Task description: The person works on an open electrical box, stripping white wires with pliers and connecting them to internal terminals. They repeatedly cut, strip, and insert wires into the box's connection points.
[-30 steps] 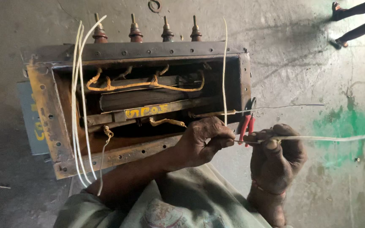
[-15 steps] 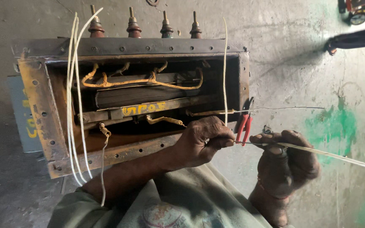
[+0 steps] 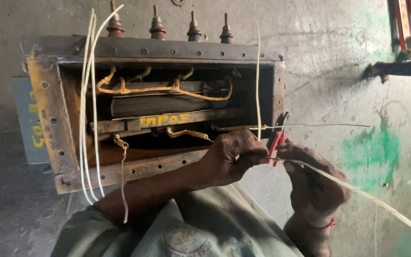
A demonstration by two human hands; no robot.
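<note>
1. The person's left hand (image 3: 231, 157) was curled at the near right corner of an open, rusty metal box (image 3: 160, 50), its fingers (image 3: 253, 154) pinched on a pale white cord (image 3: 367, 195).
2. The right hand (image 3: 312, 181) sat just to the right of the left, nearly touching it, fingers clenched round the same cord, which ran out from that hand to the near right across the floor (image 3: 334, 57).
3. Red-handled pliers (image 3: 277, 143) stood between the two hands, just beside the box's right wall; I could not tell which hand gripped them.
4. A thin bare wire (image 3: 319, 125) stretched from inside the box out to the right, just above the hands.
5. Inside the box lay a dark wound core (image 3: 167, 104) with yellowish sleeved leads (image 3: 167, 89) looped over it.
6. Four brown insulator studs (image 3: 157, 27) stood in a row along the far rim.
7. Several white cords (image 3: 89, 95) hung over the left part of the box, and a single one (image 3: 257, 81) rose near the right wall.
8. A green paint stain (image 3: 372, 152) marked the floor to the right.
9. A red thread (image 3: 330, 222) circled the right wrist.
</note>
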